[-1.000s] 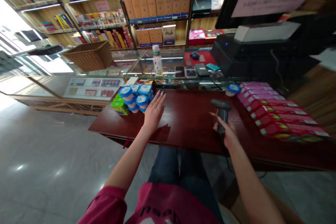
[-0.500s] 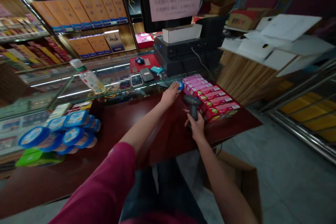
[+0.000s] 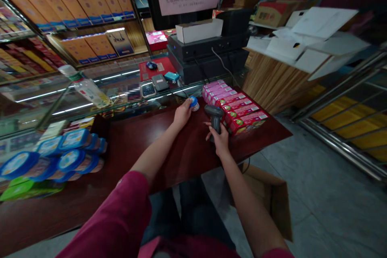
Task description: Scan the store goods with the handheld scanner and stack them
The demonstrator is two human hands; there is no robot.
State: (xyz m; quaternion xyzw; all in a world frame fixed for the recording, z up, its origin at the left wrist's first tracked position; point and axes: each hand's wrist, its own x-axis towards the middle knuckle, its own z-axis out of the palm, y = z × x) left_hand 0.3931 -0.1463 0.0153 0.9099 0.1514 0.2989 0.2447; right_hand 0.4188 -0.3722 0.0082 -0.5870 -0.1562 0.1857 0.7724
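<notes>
My left hand [image 3: 182, 113] is closed around a small tub with a blue lid [image 3: 194, 103], near the back edge of the dark red-brown tabletop [image 3: 145, 129]. In my right hand [image 3: 220, 138] is a dark grey handheld barcode scanner [image 3: 215, 117], held upright by its handle, its head at the top. Just right of the scanner a row of red boxes [image 3: 243, 111] and pink boxes [image 3: 217, 90] lies side by side. Several blue-lidded tubs [image 3: 72, 159] are stacked at the table's left end, beside a bright green package [image 3: 32, 188].
Behind the table runs a glass counter carrying a bottle [image 3: 87, 88], a phone [image 3: 148, 88] and a computer mouse [image 3: 151, 65]. A monitor [image 3: 151, 4] rises behind a black machine [image 3: 199, 48]. An open cardboard box [image 3: 281, 205] stands on the floor, right of my legs.
My left hand has drawn the small blue-lidded tub a little away from the pink boxes, so more of it shows. The scanner stays in my right hand. The whole view has shifted slightly.
</notes>
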